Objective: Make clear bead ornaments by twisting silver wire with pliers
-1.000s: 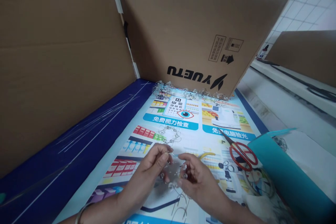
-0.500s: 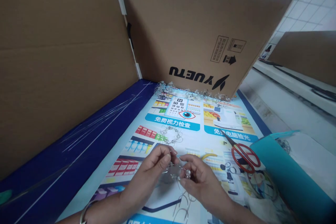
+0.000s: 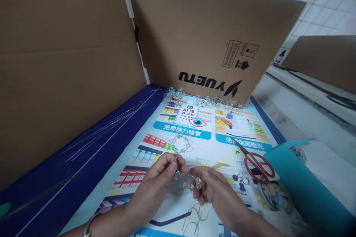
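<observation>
Between my two hands is a beaded wire ring with clear round beads. My left hand is closed, pinching the ring's left side between thumb and fingers. On the other side, my right hand has its fingers closed around the wire beside the beads; the fingertips are partly hidden. Below the ring are several curved wire pieces; whether they hang from it or lie on the sheet I cannot tell. A second ring of wire loops and clear beads lies just beyond my left hand.
Red-handled scissors lie to the right, near a roll of clear material and a teal box. Several wire-and-bead pieces line the foot of the cardboard panel. A printed sheet covers the table.
My right hand has turned, its fingers now folded over the wire near the beads, which have shifted slightly left. My left hand keeps its pinch, moved slightly left.
</observation>
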`<state>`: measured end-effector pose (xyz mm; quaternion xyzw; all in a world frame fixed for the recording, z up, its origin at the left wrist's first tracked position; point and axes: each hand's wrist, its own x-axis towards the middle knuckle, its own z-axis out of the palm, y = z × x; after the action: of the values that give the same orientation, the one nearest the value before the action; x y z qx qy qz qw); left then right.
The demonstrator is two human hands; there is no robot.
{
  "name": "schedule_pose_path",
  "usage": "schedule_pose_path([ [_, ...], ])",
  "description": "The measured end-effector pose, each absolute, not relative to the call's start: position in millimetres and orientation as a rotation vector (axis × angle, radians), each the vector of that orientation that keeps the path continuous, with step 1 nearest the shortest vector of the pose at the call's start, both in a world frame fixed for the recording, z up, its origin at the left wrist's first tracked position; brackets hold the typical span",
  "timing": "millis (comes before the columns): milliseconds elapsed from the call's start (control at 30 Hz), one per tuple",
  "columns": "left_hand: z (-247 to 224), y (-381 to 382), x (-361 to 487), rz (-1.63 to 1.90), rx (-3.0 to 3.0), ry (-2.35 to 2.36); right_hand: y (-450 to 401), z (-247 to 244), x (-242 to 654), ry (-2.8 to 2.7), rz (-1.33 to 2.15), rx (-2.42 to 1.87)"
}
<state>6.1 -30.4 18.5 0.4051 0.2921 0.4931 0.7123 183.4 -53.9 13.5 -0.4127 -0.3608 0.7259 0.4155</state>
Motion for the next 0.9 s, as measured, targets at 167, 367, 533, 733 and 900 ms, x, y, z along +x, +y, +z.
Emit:
schedule_pose_path([
  [167,14.7,-31.4,4.2,1.093,1.067,0.661,-53.9,18.6,185.2,-0.977,1.837,-1.038],
  [367,10.6,-29.7,2.0,1.078,1.207,0.701,-52.6,22.4,185.4,-1.06,1.804,-0.981],
  [533,7.8,-28.1,3.0,1.096,1.278,0.7,-53.3,22.6,183.7,-1.087,1.681,-1.05],
  [733,7.6,-27.9,0.7,1.074,1.359,0.774,-51.1,18.6,184.7,-1.208,1.524,-1.144],
  [900,9.8,-26.8,-0.3,1.082,1.406,0.797,-51.1,13.1,185.8,-1.315,1.409,-1.172],
])
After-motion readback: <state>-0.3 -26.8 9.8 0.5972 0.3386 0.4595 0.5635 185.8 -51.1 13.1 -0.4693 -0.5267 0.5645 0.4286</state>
